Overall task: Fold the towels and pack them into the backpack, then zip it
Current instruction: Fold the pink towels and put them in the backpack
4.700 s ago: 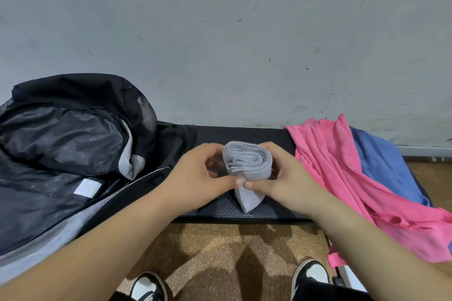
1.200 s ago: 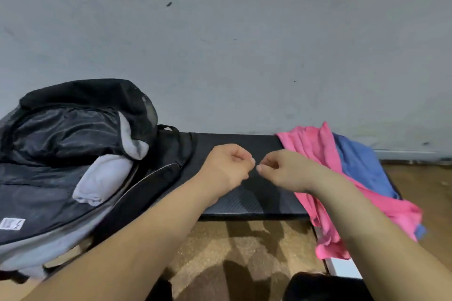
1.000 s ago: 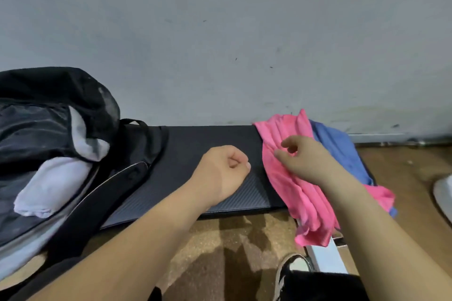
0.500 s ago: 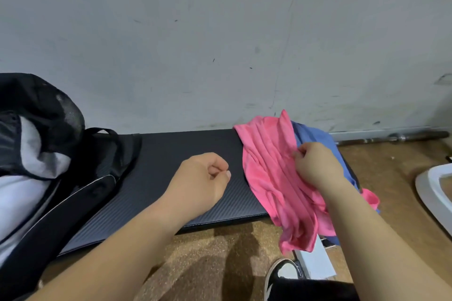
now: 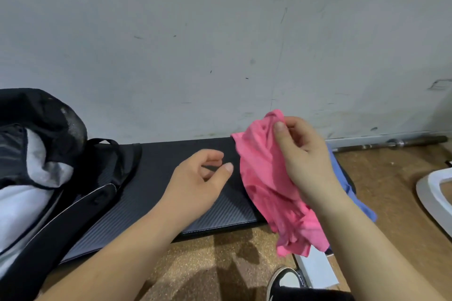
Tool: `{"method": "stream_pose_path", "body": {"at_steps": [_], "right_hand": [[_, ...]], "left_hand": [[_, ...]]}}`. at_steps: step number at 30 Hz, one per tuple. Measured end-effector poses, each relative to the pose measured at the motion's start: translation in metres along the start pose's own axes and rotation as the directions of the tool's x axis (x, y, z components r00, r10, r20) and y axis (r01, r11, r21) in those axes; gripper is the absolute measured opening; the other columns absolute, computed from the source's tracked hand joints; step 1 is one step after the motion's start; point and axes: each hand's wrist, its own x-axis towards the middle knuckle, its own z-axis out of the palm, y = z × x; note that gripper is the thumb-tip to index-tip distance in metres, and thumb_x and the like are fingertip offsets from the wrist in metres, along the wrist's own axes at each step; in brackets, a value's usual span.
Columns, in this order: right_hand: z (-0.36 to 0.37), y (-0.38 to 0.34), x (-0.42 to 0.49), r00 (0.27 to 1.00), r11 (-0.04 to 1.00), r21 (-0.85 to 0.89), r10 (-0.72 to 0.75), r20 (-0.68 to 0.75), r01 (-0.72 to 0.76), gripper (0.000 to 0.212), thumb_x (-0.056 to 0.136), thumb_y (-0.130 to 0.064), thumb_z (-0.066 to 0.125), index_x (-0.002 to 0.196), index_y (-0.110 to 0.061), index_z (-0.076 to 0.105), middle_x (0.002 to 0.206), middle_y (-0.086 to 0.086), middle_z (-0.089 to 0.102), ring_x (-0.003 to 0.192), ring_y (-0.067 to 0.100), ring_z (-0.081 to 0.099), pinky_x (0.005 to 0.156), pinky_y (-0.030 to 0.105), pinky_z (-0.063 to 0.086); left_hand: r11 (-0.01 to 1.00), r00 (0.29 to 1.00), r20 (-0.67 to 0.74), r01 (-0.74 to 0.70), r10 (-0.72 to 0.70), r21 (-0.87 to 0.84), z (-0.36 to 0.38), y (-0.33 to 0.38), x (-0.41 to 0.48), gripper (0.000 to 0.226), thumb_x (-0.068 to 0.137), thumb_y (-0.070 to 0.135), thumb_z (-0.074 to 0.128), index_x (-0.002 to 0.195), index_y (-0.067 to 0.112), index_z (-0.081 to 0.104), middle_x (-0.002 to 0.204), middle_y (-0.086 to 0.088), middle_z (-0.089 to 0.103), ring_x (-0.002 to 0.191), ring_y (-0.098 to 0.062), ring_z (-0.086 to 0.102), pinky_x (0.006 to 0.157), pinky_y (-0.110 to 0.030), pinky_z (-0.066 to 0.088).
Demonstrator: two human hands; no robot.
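My right hand [image 5: 303, 159] pinches the top edge of a crumpled pink towel [image 5: 266, 178] and holds it up off the right end of a black padded bench [image 5: 171, 203]. The pink cloth hangs down past the bench's front edge. Under it lies a blue towel [image 5: 347, 190], mostly hidden by my arm. My left hand [image 5: 198, 183] hovers over the bench just left of the pink towel, fingers loosely curled, holding nothing. The open black backpack [image 5: 49, 134] lies at the left end with a grey towel [image 5: 22, 203] showing inside it.
A scuffed grey wall stands right behind the bench. A metal bar [image 5: 391, 143] lies along the wall base at right. A white curved object [image 5: 437, 193] sits on the brown floor at far right. My shoe [image 5: 286, 281] and a white block [image 5: 318, 269] are below the bench.
The rolled grey towel went from my hands into the backpack. My right hand then reached right, took the pink towel and lifted it. My left hand loosened its fist.
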Motion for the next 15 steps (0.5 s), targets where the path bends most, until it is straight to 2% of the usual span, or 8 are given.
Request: {"method": "stream_pose_path", "body": {"at_steps": [3,4,6,8,11,13,15], "right_hand": [[0.024,-0.015,-0.015,0.981,0.982,0.179,0.026,0.191,-0.061,0.014,0.101,-0.016,0.065,0.105,-0.017,0.078,0.096,-0.003,0.078,0.088,0.006,0.066,0.08,0.02,0.052],[0.031,-0.018,-0.018,0.966,0.972,0.221,0.021,0.258,-0.08,0.015,0.1,-0.016,0.065,0.106,-0.016,0.078,0.096,-0.001,0.078,0.088,0.006,0.067,0.079,0.021,0.054],[0.042,-0.023,-0.021,0.926,0.952,0.275,0.02,0.377,-0.132,0.017,0.098,-0.023,0.064,0.104,-0.025,0.079,0.085,-0.005,0.073,0.077,0.007,0.063,0.067,0.022,0.053],[0.048,-0.02,-0.02,0.914,0.959,0.231,0.06,0.402,-0.164,0.021,0.101,-0.02,0.062,0.106,-0.033,0.077,0.08,-0.011,0.072,0.076,0.008,0.065,0.062,0.026,0.056],[0.053,-0.004,-0.014,0.948,0.994,-0.081,0.091,0.306,-0.07,0.02,0.103,-0.018,0.062,0.112,-0.031,0.074,0.091,-0.019,0.075,0.091,0.003,0.071,0.077,0.027,0.059],[0.061,-0.002,-0.017,0.957,0.99,-0.136,0.077,0.28,-0.04,0.024,0.101,-0.023,0.064,0.124,-0.027,0.07,0.108,-0.019,0.073,0.097,-0.007,0.067,0.085,0.015,0.051],[0.071,-0.007,-0.022,0.951,0.996,-0.045,0.083,0.298,-0.073,0.037,0.101,-0.027,0.065,0.137,-0.03,0.061,0.126,-0.023,0.065,0.11,-0.014,0.061,0.087,0.005,0.046]], "left_hand": [[0.959,0.996,0.078,0.067,-0.048,-0.276,-0.003,0.013,-0.003,0.032,0.092,0.042,0.075,0.122,0.034,0.071,0.114,0.014,0.078,0.104,-0.005,0.074,0.089,-0.031,0.061],[0.932,0.994,0.093,0.089,-0.06,-0.35,-0.005,0.015,-0.004,0.031,0.093,0.037,0.074,0.123,0.03,0.071,0.112,0.01,0.08,0.106,-0.011,0.076,0.089,-0.033,0.06],[0.89,0.997,0.034,0.073,-0.064,-0.45,-0.012,0.017,-0.005,0.024,0.096,0.024,0.073,0.12,0.021,0.074,0.109,0.0,0.082,0.107,-0.02,0.077,0.095,-0.038,0.058],[0.89,0.992,-0.109,0.006,-0.063,-0.456,-0.026,0.014,-0.003,0.015,0.098,0.015,0.071,0.11,0.019,0.077,0.107,-0.007,0.081,0.109,-0.025,0.075,0.102,-0.046,0.057],[0.905,0.958,-0.276,-0.052,-0.074,-0.423,-0.054,0.01,0.001,0.011,0.096,0.014,0.07,0.099,0.021,0.078,0.109,-0.014,0.078,0.115,-0.029,0.072,0.108,-0.053,0.052],[0.928,0.97,-0.24,-0.057,-0.035,-0.368,-0.072,0.008,-0.002,0.015,0.095,0.01,0.071,0.099,0.021,0.079,0.109,-0.014,0.078,0.113,-0.029,0.073,0.106,-0.052,0.054],[0.967,0.996,-0.087,-0.053,0.033,-0.247,-0.085,0.004,-0.01,0.026,0.092,-0.001,0.07,0.103,0.02,0.081,0.106,-0.01,0.08,0.11,-0.026,0.074,0.103,-0.048,0.056]]}}
